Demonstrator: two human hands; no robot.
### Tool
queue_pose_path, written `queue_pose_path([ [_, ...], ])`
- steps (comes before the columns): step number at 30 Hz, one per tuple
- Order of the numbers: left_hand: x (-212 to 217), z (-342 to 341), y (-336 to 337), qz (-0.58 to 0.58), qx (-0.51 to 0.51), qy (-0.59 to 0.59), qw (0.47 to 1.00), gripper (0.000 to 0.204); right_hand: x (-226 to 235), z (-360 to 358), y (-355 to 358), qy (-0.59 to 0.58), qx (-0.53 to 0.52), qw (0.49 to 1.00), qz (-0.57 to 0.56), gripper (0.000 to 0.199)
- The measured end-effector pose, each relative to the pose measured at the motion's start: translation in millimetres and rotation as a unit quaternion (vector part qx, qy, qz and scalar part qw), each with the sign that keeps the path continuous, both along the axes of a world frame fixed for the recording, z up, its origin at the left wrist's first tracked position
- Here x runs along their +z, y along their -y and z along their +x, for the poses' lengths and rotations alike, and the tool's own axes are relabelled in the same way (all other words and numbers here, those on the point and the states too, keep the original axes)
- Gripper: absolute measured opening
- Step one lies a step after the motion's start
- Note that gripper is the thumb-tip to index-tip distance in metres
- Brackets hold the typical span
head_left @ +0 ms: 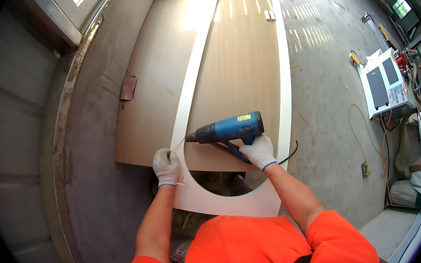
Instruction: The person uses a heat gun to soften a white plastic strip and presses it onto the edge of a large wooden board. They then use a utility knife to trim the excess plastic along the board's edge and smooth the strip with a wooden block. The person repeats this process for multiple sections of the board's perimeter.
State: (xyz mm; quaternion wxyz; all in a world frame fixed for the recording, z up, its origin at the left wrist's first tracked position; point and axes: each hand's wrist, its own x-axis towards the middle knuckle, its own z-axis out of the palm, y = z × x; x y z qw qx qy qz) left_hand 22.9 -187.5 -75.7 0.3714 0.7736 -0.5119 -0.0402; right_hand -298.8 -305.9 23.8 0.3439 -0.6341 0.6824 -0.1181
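Note:
My right hand (259, 152), in a white knit glove with a blue cuff edge, grips a blue and black heat gun (235, 127) by its handle. The gun lies level, its dark nozzle pointing left at the inner edge of a white frame-like panel (210, 201). That panel has a rounded inner cutout at the near end and two long straight sides running away from me. My left hand (167, 166), also gloved, is closed at the panel's left side, just left of the nozzle. What its fingers pinch is hidden; a thin, clear scrap shows by the wrist.
Wood-toned boards (240, 72) lie under the panel. A reddish-brown pad (128, 88) rests at their left edge, and small pale blocks (269, 16) sit on the far right side. Right, on the concrete floor, stands a white machine (386, 85) with cables. A wall runs along the left.

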Motion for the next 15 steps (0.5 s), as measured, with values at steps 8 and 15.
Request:
queue_pose_path([
  [8, 2.2, -0.4, -0.3, -0.011, 0.013, -0.003, 1.000, 0.013, -6.0, 13.4, 61.7, 0.010, -0.047, 0.998, -0.035, 0.042],
  [15, 2.3, -2.4, 1.7, -0.004, 0.010, 0.004, 1.000, 0.012, -17.2, 12.6, 156.7, 0.019, -0.105, 0.991, -0.084, 0.042],
])
